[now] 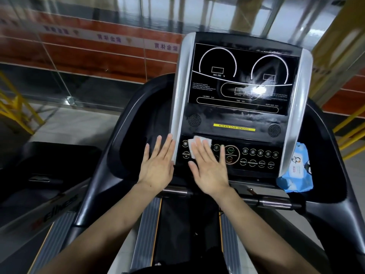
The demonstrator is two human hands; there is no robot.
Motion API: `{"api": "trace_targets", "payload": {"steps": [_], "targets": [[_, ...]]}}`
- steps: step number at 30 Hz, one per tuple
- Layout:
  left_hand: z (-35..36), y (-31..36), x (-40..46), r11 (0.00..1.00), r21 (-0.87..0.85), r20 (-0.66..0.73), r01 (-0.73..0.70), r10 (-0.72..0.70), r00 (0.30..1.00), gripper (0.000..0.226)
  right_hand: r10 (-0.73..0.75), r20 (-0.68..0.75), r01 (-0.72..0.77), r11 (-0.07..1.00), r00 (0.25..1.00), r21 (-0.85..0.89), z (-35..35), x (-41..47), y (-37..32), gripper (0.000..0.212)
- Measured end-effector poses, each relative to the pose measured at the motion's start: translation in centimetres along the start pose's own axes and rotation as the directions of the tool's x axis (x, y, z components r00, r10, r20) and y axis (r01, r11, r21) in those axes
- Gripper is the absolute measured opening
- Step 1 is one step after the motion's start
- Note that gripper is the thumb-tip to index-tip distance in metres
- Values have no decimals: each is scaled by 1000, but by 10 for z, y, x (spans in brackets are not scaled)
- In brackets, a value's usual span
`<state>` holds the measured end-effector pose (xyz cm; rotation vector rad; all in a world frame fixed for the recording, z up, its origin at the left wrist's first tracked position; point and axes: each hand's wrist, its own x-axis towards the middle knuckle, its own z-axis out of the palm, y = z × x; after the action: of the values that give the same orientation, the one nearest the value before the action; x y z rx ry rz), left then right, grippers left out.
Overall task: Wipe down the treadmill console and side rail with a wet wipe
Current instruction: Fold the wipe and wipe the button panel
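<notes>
The right hand (209, 167) presses a wet wipe (194, 146) flat on the console's button panel (256, 159); the left hand (158, 165) rests open, grasping nothing. The console wipe looks underway, and next comes a sweep right across the buttons.

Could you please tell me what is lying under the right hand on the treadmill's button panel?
A white wet wipe lies under the flat right hand, its upper left part showing beyond the fingers. The rest of the wipe and some buttons are covered by the hand.

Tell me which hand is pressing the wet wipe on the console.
The right hand, flat on the black button panel with the white wet wipe under its fingers. The left hand rests bare on the silver trim.
</notes>
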<state>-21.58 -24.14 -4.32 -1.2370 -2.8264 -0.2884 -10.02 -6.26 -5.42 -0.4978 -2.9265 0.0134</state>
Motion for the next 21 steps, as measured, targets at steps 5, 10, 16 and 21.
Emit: {"api": "trace_targets", "payload": {"steps": [5,10,16,21], "targets": [[-5,-7,-2,999,6,22,-31,31,999,71,187,-11,-185,978,982,100,2,-7,1,64],[-5,-10,-3,999,-18,42,-33,33,999,76,-81,5,80,996,997,50,2,18,-44,64],[-8,-8,-3,999,-2,65,-32,32,997,75,107,-5,-107,994,994,24,-1,-7,-1,63],[-9,-8,-3,1000,-16,71,-27,28,997,73,45,-35,-42,997,998,67,-2,11,-26,67]]}}
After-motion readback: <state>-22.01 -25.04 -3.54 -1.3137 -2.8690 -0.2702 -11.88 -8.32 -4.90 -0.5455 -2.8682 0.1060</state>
